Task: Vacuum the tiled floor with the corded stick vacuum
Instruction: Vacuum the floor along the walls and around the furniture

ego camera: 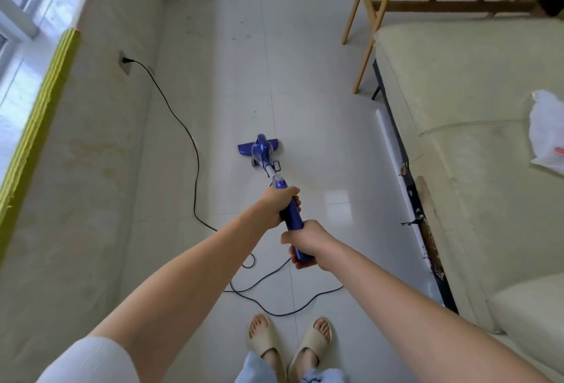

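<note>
1. Hands grasp the blue stick vacuum (265,155) together: the left hand (279,204) is wrapped round the upper part of the handle (293,213), and the right hand (306,240) is curled round its near end, just below the left.
2. Both bare forearms reach forward from the bottom of the view, and a white sleeve (91,361) covers the left upper arm.
3. From the handle the vacuum's body slopes down and away to its wide floor head (259,146), which sits flat on the pale tiled floor (320,102), across a grout line.
4. A black power cord (189,141) runs from a wall socket (124,62) low on the left wall, curves across the tiles and lies in loose loops near the person's feet.
5. The feet wear beige slide sandals (288,349) at the bottom of the view.
6. To the right stands a cream sofa (457,102) with a white plastic bag (546,129) lying on its seat.
7. Beyond the sofa, wooden table legs (370,28) stand on the tiles.
8. Along the left edge, a yellow strip (36,120) borders the window sill.
</note>
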Motion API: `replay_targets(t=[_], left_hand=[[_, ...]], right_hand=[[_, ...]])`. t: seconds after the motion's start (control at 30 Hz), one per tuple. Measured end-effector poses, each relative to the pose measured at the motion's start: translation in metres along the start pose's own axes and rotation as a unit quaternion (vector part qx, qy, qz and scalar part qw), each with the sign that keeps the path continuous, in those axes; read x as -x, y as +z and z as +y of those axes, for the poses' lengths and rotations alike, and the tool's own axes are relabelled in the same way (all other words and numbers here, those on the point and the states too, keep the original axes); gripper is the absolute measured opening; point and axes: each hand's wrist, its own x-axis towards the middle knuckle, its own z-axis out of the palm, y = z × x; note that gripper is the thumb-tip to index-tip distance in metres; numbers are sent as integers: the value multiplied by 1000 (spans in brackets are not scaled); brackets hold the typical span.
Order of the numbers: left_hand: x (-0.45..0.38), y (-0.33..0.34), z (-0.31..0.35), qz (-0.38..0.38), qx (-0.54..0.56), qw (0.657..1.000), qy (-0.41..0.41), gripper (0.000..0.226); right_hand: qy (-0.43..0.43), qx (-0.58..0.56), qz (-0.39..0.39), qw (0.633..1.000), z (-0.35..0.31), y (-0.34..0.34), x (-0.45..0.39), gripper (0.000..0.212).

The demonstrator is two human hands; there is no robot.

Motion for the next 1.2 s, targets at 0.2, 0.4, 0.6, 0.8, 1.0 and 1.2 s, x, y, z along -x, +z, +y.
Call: replay_targets(t=[0.2, 0.4, 0.6, 0.8, 1.0, 1.2], left_hand=[[44, 0, -15, -17, 18, 999, -24, 10], [69, -4, -11, -50, 36, 996, -60, 9], [68, -8, 1, -60, 24, 995, -81, 8], [45, -18, 31, -24, -11, 999, -39, 9], [-8, -15, 74, 27, -31, 999, -13, 6], [-74, 26, 139, 85, 11, 996, -12, 7]], right_hand=[[11, 1, -22, 1000, 6, 2, 59, 26], [-24, -7, 3, 1000, 3, 7, 94, 29], [-30, -43, 13, 999, -4, 15, 89, 27], [-40, -63, 0, 997, -34, 24, 54, 23], [-43, -52, -15, 998, -78, 14, -3, 27], [-52, -7, -52, 997, -136, -53, -76, 30]])
